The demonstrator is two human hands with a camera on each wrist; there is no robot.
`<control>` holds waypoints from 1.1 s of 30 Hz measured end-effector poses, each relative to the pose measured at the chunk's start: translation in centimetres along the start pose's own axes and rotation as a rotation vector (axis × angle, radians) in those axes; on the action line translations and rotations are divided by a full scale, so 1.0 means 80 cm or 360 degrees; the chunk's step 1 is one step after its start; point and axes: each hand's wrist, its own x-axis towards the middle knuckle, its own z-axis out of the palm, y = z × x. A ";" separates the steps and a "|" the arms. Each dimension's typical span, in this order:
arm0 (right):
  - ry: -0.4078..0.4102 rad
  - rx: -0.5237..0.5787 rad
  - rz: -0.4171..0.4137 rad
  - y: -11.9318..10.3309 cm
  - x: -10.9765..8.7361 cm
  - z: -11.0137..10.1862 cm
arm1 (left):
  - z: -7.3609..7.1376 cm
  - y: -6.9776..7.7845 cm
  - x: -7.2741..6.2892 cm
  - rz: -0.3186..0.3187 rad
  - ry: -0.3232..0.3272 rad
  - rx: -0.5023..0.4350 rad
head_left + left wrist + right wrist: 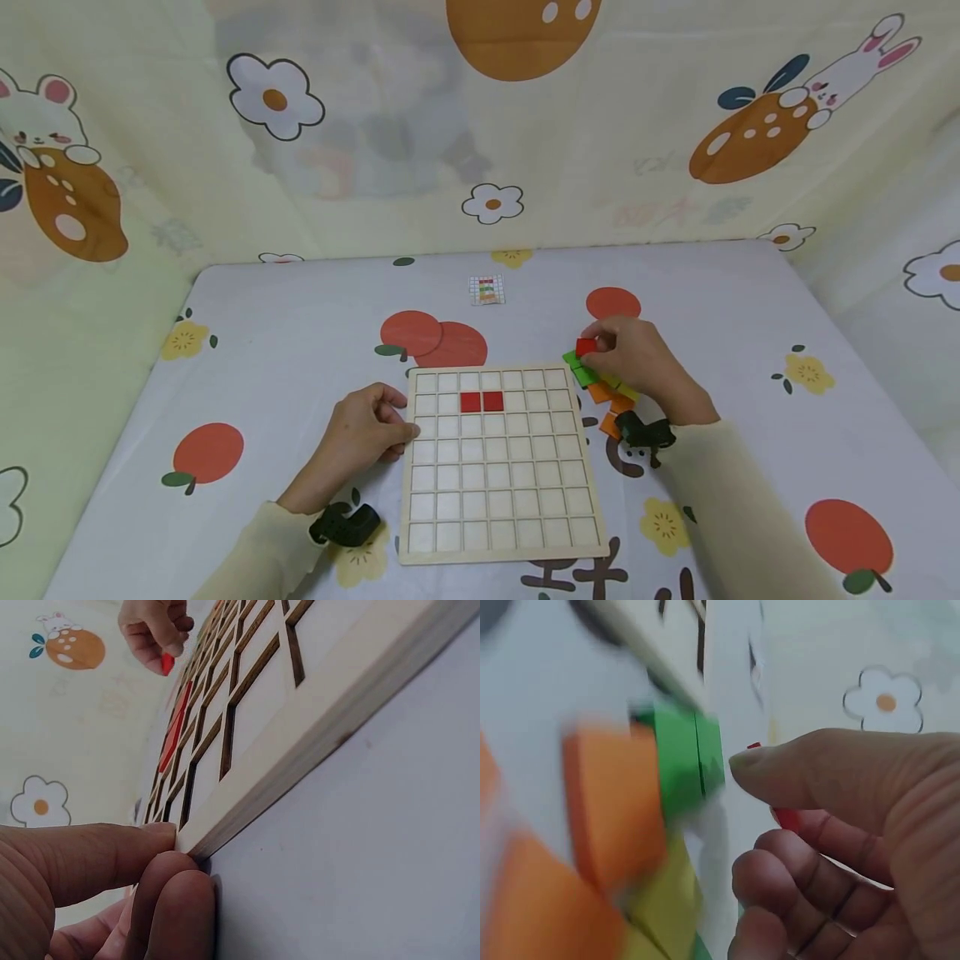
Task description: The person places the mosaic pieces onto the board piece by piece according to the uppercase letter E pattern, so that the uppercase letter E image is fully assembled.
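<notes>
A square wooden grid board [498, 451] lies on the cloth in the head view, with two red square tiles [482, 402] side by side in its second row. At the board's left edge, my left hand [367, 423] pinches the rim, thumb on top and fingers against the side. Just beyond the upper right corner, my right hand [639, 360] holds another red tile [586, 346] between thumb and fingers. Under and beside that hand lies a loose pile of green tiles [679, 761], orange tiles [622, 806] and yellow tiles [666, 900].
A small card [487, 290] printed with a coloured grid pattern lies behind the board. The table is covered by a white cloth [292, 350] with fruit and flower prints. A printed curtain [375, 167] hangs behind and at both sides.
</notes>
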 end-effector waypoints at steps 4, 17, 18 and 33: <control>-0.0008 0.0100 -0.0067 -0.013 -0.012 0.019 | -0.001 0.003 -0.002 0.0013 -0.0008 -0.0001; -0.0111 0.0230 -0.0085 -0.053 -0.031 0.066 | 0.000 0.003 -0.002 -0.0046 -0.0003 -0.0012; -0.0115 0.0238 -0.0074 -0.054 -0.032 0.068 | 0.000 0.003 -0.002 -0.0045 -0.0004 -0.0008; -0.0146 0.0229 -0.0181 -0.059 -0.035 0.082 | 0.002 0.006 -0.003 -0.0024 -0.0013 -0.0005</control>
